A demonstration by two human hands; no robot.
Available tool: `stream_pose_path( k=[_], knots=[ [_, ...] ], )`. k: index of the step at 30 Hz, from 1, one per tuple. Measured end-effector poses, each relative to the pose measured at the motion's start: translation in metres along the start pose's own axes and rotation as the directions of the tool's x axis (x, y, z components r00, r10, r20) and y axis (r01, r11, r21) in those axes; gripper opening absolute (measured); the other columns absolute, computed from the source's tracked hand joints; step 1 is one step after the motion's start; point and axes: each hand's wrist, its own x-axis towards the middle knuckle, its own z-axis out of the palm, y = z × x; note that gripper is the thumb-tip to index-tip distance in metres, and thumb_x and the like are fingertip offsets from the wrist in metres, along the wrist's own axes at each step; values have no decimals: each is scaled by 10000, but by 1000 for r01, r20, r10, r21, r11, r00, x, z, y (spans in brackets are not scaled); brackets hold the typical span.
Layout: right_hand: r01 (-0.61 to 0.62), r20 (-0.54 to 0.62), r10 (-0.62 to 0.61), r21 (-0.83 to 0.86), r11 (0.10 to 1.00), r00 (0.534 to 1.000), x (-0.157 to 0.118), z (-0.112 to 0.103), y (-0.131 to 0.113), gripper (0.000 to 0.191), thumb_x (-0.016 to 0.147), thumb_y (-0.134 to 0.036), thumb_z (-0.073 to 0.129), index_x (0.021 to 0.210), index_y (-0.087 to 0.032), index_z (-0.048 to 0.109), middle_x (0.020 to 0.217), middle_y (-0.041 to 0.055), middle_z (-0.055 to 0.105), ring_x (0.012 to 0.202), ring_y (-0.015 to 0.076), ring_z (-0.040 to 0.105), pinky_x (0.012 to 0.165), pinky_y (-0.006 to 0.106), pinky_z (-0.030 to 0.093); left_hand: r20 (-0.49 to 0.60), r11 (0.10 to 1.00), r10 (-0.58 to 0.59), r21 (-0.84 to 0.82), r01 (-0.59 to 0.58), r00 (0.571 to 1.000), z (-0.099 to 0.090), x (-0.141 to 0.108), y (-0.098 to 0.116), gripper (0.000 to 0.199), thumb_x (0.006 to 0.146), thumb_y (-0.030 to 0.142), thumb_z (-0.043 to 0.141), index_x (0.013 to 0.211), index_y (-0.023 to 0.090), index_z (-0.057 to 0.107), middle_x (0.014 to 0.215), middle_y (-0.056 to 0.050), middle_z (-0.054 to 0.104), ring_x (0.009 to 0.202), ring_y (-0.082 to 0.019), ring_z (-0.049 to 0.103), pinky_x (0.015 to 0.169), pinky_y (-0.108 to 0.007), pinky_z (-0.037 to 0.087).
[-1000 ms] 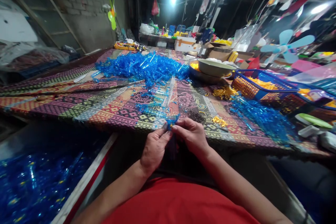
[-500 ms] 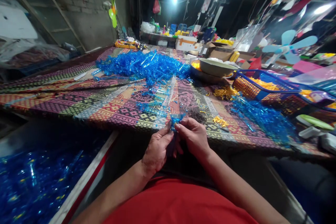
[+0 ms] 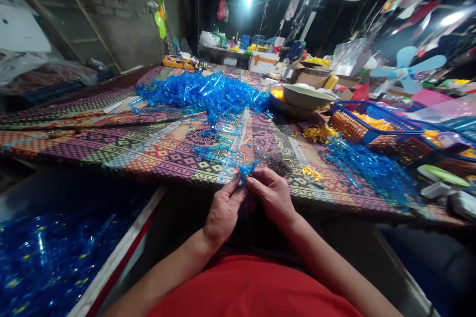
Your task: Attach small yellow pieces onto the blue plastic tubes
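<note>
Close to the table's front edge, a translucent blue plastic piece (image 3: 246, 170) is pinched between my two hands. My left hand (image 3: 223, 208) grips it from the left with thumb and fingers closed. From the right, my right hand (image 3: 273, 192) presses thumb and fingertips against it. A small yellow bit seems to show at the fingertips, too small to make out. Just beyond my right hand lie a heap of tiny dark parts (image 3: 279, 165) and a small pile of yellow parts (image 3: 312, 174).
A large heap of blue plastic pieces (image 3: 208, 91) covers the table's middle, with more blue pieces (image 3: 375, 168) at right. Stacked bowls (image 3: 307, 98) and a blue basket (image 3: 386, 133) with yellow parts stand behind. A bin of blue pieces (image 3: 48, 262) sits lower left.
The blue piece has turned slightly between my fingers, and its flared top shows more plainly. My right-hand fingers have drawn in closer beneath it. Both hands stay at the same spot.
</note>
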Motion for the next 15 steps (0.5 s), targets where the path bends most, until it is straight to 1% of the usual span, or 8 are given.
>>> stream_pose_path(
  k=[2,3,6,9,12,15],
  knots=[
    [25,-15,-25,-40,999,1000,1,-1,0,272,669,-367,719,808,-169,593,649,-19,616,474,86,518,430,206,436,4,1000,-11,11,11,1000,-1,0,2,439,778,305,618,1196,177,574,789,-30,666,649,-130,594,568,-223,490],
    [28,-18,-29,-57,998,999,1,-1,-1,269,668,-361,720,809,-168,599,676,-9,623,503,90,526,448,206,441,16,1000,-21,-12,21,1000,-1,0,3,439,775,298,622,1194,178,572,784,-30,669,646,-131,598,566,-223,490],
    [24,-25,-27,-113,993,999,1,0,-3,270,672,-369,713,826,-173,610,694,8,631,526,102,523,441,212,432,64,983,-43,-173,54,997,0,0,3,391,783,275,618,1162,189,573,755,-15,665,593,-117,608,569,-234,497],
    [41,-40,-49,-183,982,998,1,1,-6,284,664,-386,713,829,-173,626,722,27,649,569,125,547,468,230,453,103,934,-62,-344,94,993,2,2,-1,323,780,256,623,1092,185,586,726,-8,660,558,-123,624,581,-268,517],
    [34,-47,-46,-234,972,998,1,2,-9,294,668,-397,708,825,-160,633,685,20,643,542,114,534,487,232,446,141,891,-69,-436,124,988,2,3,-4,280,786,232,616,1061,181,590,748,-17,668,572,-138,644,618,-313,536],
    [31,-51,-47,-276,961,998,1,1,-11,296,670,-398,707,812,-151,629,638,6,623,511,101,509,483,227,422,170,856,-71,-496,148,983,-1,4,-6,247,798,197,601,1045,183,597,808,-28,683,641,-161,666,667,-352,543]
  ],
)
